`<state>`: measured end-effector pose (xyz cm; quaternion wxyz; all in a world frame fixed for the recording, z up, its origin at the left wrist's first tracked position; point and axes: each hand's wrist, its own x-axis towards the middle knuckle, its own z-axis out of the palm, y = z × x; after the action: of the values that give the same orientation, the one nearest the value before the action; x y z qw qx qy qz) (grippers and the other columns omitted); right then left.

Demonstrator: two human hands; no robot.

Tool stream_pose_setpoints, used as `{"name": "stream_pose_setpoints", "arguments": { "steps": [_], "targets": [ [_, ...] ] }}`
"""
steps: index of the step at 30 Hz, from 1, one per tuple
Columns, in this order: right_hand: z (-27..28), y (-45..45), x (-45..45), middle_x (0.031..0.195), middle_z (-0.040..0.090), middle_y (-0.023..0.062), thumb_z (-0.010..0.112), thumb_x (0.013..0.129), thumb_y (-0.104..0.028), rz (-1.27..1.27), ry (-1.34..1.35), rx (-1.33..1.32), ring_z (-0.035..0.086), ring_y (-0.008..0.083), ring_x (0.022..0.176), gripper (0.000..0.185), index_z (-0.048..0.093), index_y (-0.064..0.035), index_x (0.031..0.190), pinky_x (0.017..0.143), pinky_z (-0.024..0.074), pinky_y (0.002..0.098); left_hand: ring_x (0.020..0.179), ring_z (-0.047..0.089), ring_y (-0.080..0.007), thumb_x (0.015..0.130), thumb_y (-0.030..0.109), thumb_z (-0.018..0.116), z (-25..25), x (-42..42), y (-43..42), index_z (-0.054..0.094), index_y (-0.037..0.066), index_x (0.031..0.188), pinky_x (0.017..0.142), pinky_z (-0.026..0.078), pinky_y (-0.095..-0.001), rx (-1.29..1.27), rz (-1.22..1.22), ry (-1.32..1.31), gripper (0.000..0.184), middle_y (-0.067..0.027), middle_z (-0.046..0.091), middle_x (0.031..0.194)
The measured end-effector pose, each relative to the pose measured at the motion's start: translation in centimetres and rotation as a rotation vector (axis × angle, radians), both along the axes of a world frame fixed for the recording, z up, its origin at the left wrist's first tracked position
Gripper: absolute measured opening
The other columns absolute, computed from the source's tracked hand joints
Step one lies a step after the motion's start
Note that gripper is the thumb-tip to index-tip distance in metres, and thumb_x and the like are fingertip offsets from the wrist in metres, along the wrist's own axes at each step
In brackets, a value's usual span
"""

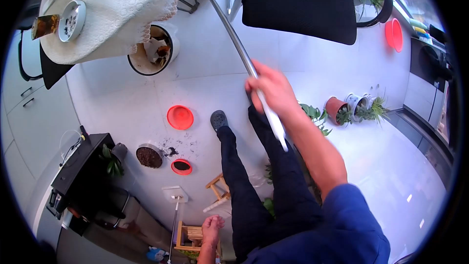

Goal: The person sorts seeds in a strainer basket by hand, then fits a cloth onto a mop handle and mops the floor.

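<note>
My right hand [274,90] is wrapped round a long metal pole [239,46] with a white grip. The pole slants away toward the table and black chair, where its far end is hidden. Low in the view, my left hand [212,227] hangs with its fingers curled in, and nothing shows in it. It is above a small wooden stool [181,237]. A flat mop [176,194] stands just left of it. Dark soil [171,151] lies scattered on the floor between a round pot of soil [149,156] and a small red pot [181,166].
A cloth-covered table [112,17] stands at upper left, with a waste bin [171,51] beside it. The black chair [303,5] is at the top. Potted plants [337,110] stand at right. A red basin [180,117] sits on the floor near my shoe [219,120].
</note>
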<state>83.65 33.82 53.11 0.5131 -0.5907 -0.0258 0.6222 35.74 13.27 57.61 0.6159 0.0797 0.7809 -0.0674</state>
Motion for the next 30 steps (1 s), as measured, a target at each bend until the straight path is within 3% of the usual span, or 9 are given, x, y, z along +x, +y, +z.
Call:
{"name": "stream_pose_setpoints", "arguments": {
  "steps": [3,5,12,20,23,30],
  "targets": [
    [6.2,-4.7,-1.7,0.085,0.057,0.0099,0.042,0.089,-0.002,-0.135,0.188,-0.006,0.052,0.0116,0.045,0.057,0.029,0.0004,0.144,0.042,0.0413,0.0219,0.079,0.063,-0.0205,0.096,0.016,0.051,0.0,-0.2,0.3,0.056,0.001,0.107,0.071,0.053,-0.0332,0.021,0.008,0.009,0.019,-0.0101,0.063,0.093],
    [7.1,-7.1,-2.4,0.087,0.056,0.0119,0.042,0.088,0.000,-0.164,0.237,-0.001,0.052,0.0124,0.044,0.058,0.029,-0.0008,0.145,0.042,0.0419,0.0218,0.079,0.063,-0.0204,0.096,0.016,0.051,0.0,-0.4,0.7,0.056,0.001,0.107,0.071,0.053,-0.0332,0.024,0.004,0.013,0.019,-0.0103,0.063,0.094],
    [2.9,-6.9,-1.8,0.085,0.056,0.0097,0.044,0.090,-0.001,-0.023,0.003,-0.006,0.051,0.0107,0.045,0.058,0.028,-0.0031,0.145,0.044,0.0435,0.0212,0.081,0.064,-0.0202,0.097,0.017,0.051,-0.4,-1.4,0.1,0.057,0.001,0.108,0.072,0.053,-0.0331,0.028,0.001,-0.017,0.020,-0.0101,0.063,0.096],
    [-0.9,-7.8,-4.1,0.084,0.055,0.0073,0.044,0.090,-0.002,-0.018,0.032,-0.086,0.052,0.0100,0.046,0.058,0.029,-0.0043,0.146,0.044,0.0427,0.0217,0.083,0.064,-0.0208,0.096,0.018,0.053,-0.2,-1.5,0.2,0.058,0.001,0.108,0.073,0.053,-0.0327,0.023,-0.013,-0.012,0.021,-0.0110,0.064,0.097],
    [0.2,-9.9,-5.9,0.084,0.055,0.0064,0.044,0.090,-0.002,-0.033,0.146,-0.148,0.052,0.0099,0.046,0.058,0.029,-0.0053,0.146,0.044,0.0423,0.0217,0.083,0.062,-0.0187,0.096,0.020,0.053,-0.2,-2.0,0.1,0.057,0.004,0.107,0.073,0.051,-0.0311,0.024,0.012,-0.031,0.020,-0.0087,0.063,0.096],
    [6.0,-17.6,-8.7,0.082,0.053,0.0026,0.047,0.089,-0.001,0.231,-0.012,-0.321,0.050,0.0072,0.050,0.063,0.024,-0.0066,0.148,0.047,0.0442,0.0208,0.085,0.064,-0.0201,0.096,0.019,0.054,-1.2,-2.0,1.1,0.058,0.002,0.108,0.073,0.053,-0.0315,0.035,0.024,-0.043,0.021,-0.0109,0.064,0.098]
  ]
}}
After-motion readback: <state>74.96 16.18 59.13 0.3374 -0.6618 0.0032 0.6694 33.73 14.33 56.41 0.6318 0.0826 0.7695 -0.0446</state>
